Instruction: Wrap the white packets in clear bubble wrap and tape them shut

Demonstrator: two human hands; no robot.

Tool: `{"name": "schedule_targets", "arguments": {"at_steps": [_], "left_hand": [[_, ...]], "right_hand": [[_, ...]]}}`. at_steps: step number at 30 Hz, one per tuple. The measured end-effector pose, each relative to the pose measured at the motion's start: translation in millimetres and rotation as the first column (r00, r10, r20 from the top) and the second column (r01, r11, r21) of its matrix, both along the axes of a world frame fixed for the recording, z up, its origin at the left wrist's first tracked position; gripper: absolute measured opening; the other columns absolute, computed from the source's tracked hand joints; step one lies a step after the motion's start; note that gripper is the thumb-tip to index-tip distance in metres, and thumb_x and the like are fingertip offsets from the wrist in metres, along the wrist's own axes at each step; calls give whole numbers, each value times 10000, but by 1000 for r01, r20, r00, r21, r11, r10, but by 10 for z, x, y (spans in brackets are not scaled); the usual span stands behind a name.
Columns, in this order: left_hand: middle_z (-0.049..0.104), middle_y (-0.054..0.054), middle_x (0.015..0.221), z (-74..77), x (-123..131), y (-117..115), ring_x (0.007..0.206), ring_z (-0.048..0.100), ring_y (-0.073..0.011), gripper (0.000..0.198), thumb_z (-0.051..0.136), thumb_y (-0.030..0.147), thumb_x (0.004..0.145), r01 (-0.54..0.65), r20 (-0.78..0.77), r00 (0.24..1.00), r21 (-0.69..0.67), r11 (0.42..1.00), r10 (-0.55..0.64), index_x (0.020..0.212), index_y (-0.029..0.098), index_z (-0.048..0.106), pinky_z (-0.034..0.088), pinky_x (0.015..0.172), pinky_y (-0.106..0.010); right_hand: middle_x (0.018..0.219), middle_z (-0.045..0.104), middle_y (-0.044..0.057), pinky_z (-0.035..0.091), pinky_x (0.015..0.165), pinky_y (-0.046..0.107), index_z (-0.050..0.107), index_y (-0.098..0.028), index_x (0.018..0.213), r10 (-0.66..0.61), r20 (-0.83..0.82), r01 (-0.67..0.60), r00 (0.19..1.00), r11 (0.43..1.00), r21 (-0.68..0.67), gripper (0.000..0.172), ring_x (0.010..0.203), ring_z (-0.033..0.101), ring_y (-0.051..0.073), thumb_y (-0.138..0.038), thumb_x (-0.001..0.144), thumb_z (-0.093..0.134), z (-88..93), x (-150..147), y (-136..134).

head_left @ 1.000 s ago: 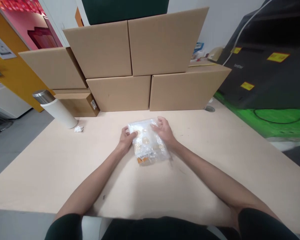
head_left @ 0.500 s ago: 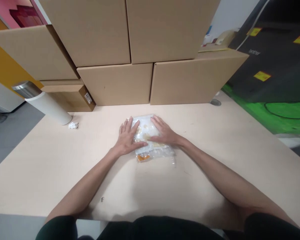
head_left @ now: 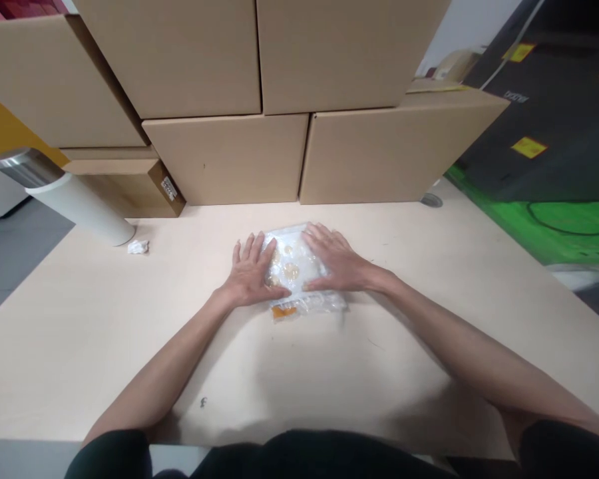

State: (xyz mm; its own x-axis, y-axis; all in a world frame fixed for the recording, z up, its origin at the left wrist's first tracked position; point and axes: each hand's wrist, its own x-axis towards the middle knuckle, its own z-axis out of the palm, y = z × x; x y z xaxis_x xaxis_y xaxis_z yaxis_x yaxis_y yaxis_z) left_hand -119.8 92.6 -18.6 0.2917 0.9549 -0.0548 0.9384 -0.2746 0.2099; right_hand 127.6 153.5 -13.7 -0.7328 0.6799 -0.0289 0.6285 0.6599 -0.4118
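Observation:
A flat, clear plastic packet (head_left: 292, 269) lies on the pale table (head_left: 299, 372), with something white and round gold-coloured marks showing through it. Along its near edge runs a loose strip of clear film with an orange patch (head_left: 283, 311). My left hand (head_left: 252, 276) rests on the packet's left side, fingers spread and thumb pointing inward. On the right side my right hand (head_left: 337, 263) lies flat, its fingers reaching toward the far edge. Neither hand is wrapped round anything. What is inside the packet cannot be made out.
Cardboard boxes (head_left: 229, 159) are stacked along the table's far side. At the left stand a white bottle with a steel cap (head_left: 80, 203) and a crumpled tissue (head_left: 138, 247). A dark case with yellow labels (head_left: 529, 148) is beyond the right edge.
My right hand has shifted slightly right and its thumb has moved off the packet's middle, uncovering a round gold mark. My left hand stays in about the same place. The view has tilted a little.

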Motion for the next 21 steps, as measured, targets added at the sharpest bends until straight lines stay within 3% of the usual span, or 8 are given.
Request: {"name": "schedule_targets", "arguments": {"at_steps": [3,6,11,18,21], "left_hand": [[32,-220,1661,-3,8,-8,1523,-19,-428,1186,664,754,689,12,13,1000,14,1000,-13,1585,157,169,1,1193,-635],[34,-229,1659,-24,-6,-9,1527,-15,-414,1182,664,739,702,3,33,999,6,1000,-3,1587,149,149,-7,1193,-631],[75,-237,1654,-90,-102,27,1536,41,-368,1332,684,771,663,47,133,990,35,998,-52,1593,140,-30,-11,1217,-575],[-98,-224,1648,-79,-198,101,1533,-76,-339,1366,673,797,648,68,207,977,-96,993,-47,1596,133,-54,46,1234,-518],[-93,-207,1653,-62,-210,98,1534,-78,-333,1376,673,799,642,97,200,977,-117,988,-72,1596,143,-72,34,1236,-509]], "right_hand": [[1678,37,153,90,1197,635,68,-206,1609,78,-79,-70,994,993,96,1023,1536,8,372,-806,851,401,38,-180,-136],[1666,96,190,92,1202,624,76,-162,1606,92,-74,-80,993,985,150,937,1540,51,347,-760,916,284,-86,-347,-210],[1660,120,207,82,1219,594,18,-126,1607,24,-85,-6,996,978,208,951,1543,44,331,-750,925,243,-290,-409,-227],[1675,3,188,81,1225,591,-53,-137,1604,-65,-121,84,991,985,153,1019,1538,-28,357,-773,897,315,-311,-397,-249],[1670,-24,209,67,1228,579,-34,-111,1601,-54,-99,67,994,989,132,1071,1536,-51,362,-783,873,375,-292,-385,-242]]}}
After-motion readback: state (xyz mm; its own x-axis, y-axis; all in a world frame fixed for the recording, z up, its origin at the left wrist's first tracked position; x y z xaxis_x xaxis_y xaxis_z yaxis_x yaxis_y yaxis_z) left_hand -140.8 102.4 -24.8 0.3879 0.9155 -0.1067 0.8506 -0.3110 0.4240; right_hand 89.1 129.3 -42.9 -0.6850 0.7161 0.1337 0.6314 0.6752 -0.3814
